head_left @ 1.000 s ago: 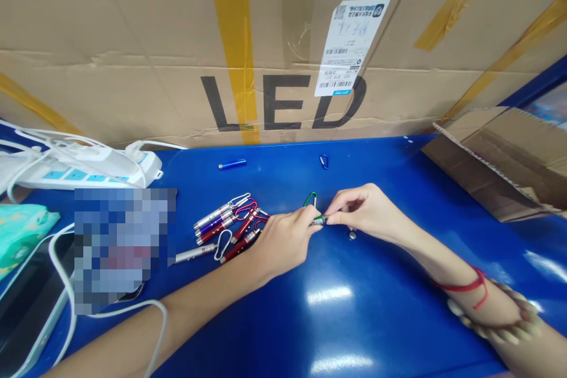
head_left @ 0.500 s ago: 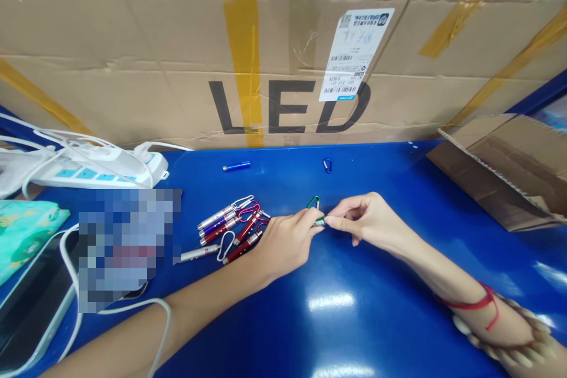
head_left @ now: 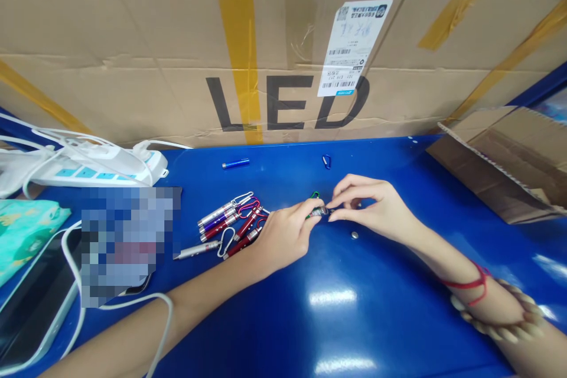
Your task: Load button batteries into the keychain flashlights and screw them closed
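Observation:
My left hand is closed around a small green pen-shaped flashlight, its open-looking end pointing right. A green carabiner shows just above those fingers. At that end, my right hand has its thumb and forefinger brought together in a pinch; whatever is between them is too small to make out. On the blue table below the right fingers lies a small round silver piece. Left of my left hand rests a group of silver, purple and red pen flashlights with carabiners, partly hidden by the hand.
Farther back lie a blue tube and a blue carabiner. A large cardboard box stands behind the table. An open carton sits right; a power strip, cables and a phone lie left.
The small round silver piece now lies on the table below my right hand. My right fingers have lifted and spread slightly at the flashlight's end. My left hand keeps its hold.

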`<action>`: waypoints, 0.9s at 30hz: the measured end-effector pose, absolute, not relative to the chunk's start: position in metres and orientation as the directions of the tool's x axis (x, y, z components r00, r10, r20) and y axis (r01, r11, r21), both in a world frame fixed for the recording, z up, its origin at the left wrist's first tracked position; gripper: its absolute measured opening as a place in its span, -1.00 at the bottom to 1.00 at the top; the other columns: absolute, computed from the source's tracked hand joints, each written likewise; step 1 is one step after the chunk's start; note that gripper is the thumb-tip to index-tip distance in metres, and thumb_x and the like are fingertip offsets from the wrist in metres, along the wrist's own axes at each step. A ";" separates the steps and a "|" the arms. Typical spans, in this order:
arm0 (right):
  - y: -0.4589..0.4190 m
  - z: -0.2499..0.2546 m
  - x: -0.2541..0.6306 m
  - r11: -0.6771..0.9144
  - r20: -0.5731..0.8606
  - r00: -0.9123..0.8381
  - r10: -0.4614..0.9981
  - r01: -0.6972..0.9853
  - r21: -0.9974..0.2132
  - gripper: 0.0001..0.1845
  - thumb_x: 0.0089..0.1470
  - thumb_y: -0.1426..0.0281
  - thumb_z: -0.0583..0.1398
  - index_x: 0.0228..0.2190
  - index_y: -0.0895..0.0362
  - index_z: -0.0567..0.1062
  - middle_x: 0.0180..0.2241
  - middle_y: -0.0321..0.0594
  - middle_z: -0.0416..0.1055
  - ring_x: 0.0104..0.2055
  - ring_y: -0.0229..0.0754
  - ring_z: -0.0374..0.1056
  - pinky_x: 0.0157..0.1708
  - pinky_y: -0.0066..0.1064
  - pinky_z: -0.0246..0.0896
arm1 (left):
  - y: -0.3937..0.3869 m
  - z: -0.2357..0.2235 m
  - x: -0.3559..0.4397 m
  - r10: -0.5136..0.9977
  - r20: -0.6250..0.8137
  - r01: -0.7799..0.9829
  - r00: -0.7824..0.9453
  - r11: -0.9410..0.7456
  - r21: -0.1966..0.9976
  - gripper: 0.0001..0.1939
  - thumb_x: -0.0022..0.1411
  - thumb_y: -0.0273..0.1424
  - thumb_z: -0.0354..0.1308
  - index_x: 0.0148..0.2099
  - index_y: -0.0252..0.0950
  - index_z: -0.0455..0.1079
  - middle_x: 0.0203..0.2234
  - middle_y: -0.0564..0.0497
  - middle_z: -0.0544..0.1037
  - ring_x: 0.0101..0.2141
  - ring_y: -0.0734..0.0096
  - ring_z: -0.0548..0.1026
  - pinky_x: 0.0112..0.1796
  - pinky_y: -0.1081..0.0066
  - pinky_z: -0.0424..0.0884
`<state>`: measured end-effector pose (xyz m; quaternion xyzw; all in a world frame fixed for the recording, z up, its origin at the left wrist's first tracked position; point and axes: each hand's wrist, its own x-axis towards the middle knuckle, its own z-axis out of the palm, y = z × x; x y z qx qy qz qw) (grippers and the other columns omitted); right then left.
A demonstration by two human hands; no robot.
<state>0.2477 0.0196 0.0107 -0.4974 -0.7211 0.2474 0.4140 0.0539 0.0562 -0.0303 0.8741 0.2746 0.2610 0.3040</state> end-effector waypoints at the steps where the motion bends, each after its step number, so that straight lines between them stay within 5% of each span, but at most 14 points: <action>1: 0.019 0.011 0.249 0.418 0.375 -0.193 0.907 0.521 -0.744 -0.89 -0.14 0.31 0.37 -0.49 0.08 0.63 -0.43 -0.22 0.47 -0.51 -0.32 0.34 -0.55 -0.47 0.27 | 0.056 -0.031 0.054 0.630 0.290 0.319 0.720 -0.672 0.668 -0.78 0.36 -0.49 -0.06 0.01 -0.23 0.25 -0.16 0.02 0.50 -0.23 0.23 0.52 -0.28 0.36 0.42; 11: 0.016 0.010 0.252 0.524 0.416 -0.321 0.851 0.579 -0.625 -0.85 -0.02 0.26 0.29 -0.49 0.05 0.63 -0.43 -0.21 0.45 -0.47 -0.29 0.36 -0.50 -0.45 0.28 | 0.059 -0.033 0.053 0.494 0.320 0.267 0.808 -0.792 0.549 -0.83 0.36 -0.48 -0.06 -0.05 -0.27 0.29 -0.17 0.03 0.51 -0.28 0.30 0.52 -0.29 0.38 0.40; 19: 0.014 0.007 0.249 0.526 0.417 -0.322 0.850 0.552 -0.647 -0.80 -0.01 0.24 0.28 -0.52 0.08 0.61 -0.46 -0.24 0.44 -0.46 -0.29 0.39 -0.46 -0.46 0.30 | 0.058 -0.036 0.052 0.430 0.303 0.286 0.850 -0.861 0.421 -0.86 0.35 -0.50 -0.12 -0.24 -0.30 0.24 -0.43 0.04 0.47 -0.48 0.32 0.46 -0.44 0.38 0.30; 27: 0.008 0.009 0.243 0.464 0.409 -0.240 0.880 0.615 -0.637 -0.83 0.00 0.29 0.28 -0.52 0.10 0.60 -0.50 -0.27 0.44 -0.54 -0.33 0.33 -0.57 -0.48 0.19 | 0.056 -0.036 0.053 0.456 0.367 0.283 0.811 -0.854 0.436 -0.83 0.37 -0.51 -0.17 -0.24 -0.29 0.22 -0.45 0.04 0.44 -0.48 0.33 0.45 -0.43 0.40 0.27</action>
